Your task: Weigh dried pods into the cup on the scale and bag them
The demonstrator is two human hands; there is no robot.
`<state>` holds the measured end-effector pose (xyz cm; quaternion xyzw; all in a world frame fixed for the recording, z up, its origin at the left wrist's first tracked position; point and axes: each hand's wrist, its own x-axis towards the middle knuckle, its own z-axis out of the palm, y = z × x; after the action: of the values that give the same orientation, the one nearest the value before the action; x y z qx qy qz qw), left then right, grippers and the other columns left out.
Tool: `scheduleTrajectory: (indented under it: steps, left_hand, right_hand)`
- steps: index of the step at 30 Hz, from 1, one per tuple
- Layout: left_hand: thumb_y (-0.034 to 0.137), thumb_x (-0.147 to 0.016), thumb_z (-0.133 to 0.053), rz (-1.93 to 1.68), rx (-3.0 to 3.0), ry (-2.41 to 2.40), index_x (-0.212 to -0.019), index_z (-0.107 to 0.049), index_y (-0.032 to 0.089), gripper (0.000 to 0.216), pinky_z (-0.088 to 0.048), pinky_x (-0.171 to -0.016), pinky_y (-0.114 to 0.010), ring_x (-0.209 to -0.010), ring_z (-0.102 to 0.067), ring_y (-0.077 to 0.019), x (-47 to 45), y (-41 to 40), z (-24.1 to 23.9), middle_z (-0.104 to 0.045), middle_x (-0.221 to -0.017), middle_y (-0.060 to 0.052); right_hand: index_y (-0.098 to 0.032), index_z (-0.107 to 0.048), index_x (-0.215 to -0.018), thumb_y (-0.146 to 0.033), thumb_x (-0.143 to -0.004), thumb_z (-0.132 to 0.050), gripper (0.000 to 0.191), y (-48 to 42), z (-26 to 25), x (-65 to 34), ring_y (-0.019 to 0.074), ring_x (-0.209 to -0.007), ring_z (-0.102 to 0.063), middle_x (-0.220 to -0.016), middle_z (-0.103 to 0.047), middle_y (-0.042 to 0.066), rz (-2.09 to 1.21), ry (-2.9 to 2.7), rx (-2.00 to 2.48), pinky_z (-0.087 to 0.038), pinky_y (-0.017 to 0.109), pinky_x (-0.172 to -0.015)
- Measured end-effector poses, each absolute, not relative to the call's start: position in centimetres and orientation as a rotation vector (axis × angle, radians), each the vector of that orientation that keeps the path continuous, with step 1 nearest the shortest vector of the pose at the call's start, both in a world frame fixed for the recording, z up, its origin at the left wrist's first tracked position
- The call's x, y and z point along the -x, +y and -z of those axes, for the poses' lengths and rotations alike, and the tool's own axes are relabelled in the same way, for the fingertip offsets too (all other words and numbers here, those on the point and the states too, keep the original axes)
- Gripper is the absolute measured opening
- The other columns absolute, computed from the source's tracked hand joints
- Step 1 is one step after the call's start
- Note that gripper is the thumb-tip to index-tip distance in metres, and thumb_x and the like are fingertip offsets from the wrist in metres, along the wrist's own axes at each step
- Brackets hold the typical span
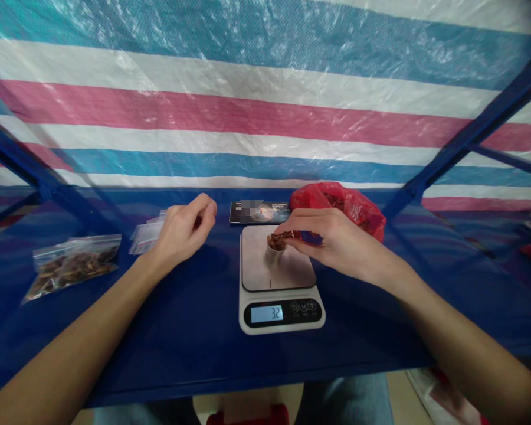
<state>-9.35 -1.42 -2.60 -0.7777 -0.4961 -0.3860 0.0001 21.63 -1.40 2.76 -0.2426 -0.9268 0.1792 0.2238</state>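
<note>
A white kitchen scale (280, 281) lies in the middle of the blue table, its display reading 3.2. On its plate stands a small metallic cup (275, 257) topped with brown dried pieces (276, 240). My right hand (326, 231) reaches in from the right, fingers pinched on brown dried pieces at the cup's rim. To the left, my left hand (186, 227) is curled closed near a stack of clear zip bags (147, 232). A dark spot shows between its fingers; whether it holds anything is unclear.
A red plastic bag (366, 213) of brown pieces sits behind my right hand. Behind the scale lies a phone (259, 212). A filled zip bag (77, 264) rests at left. Blue metal struts (451, 150) and a striped plastic sheet (248, 112) bound the table.
</note>
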Motion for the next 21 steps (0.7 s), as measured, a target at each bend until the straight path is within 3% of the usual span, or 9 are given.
scheduleTrajectory:
  steps: [11,21]
  left_hand:
    - [0.029,-0.102,-0.044,1.213,2.440,-1.556,-0.083,-0.056,0.021,0.024,-0.035,-0.051,-0.024,-0.046,-0.045,-0.0085,9.3,-1.5,2.4,-0.051,-0.059,0.006]
    - [0.031,-0.102,-0.044,1.189,2.419,-1.592,-0.082,-0.056,0.021,0.025,-0.036,-0.053,-0.024,-0.048,-0.046,-0.0094,9.3,-1.6,2.3,-0.054,-0.061,0.004]
  right_hand:
    - [-0.021,-0.078,-0.106,-0.011,-0.101,-0.062,0.020,-1.2,-3.2,-21.3,0.0166,-0.093,-0.070,-0.103,-0.074,0.005,-0.504,-2.610,0.657,-0.052,0.028,-0.083]
    - [-0.022,-0.079,-0.105,-0.024,-0.099,-0.064,0.017,-0.5,-3.9,-24.2,0.0206,-0.089,-0.074,-0.105,-0.080,0.006,-0.435,-2.407,0.866,-0.056,0.031,-0.075]
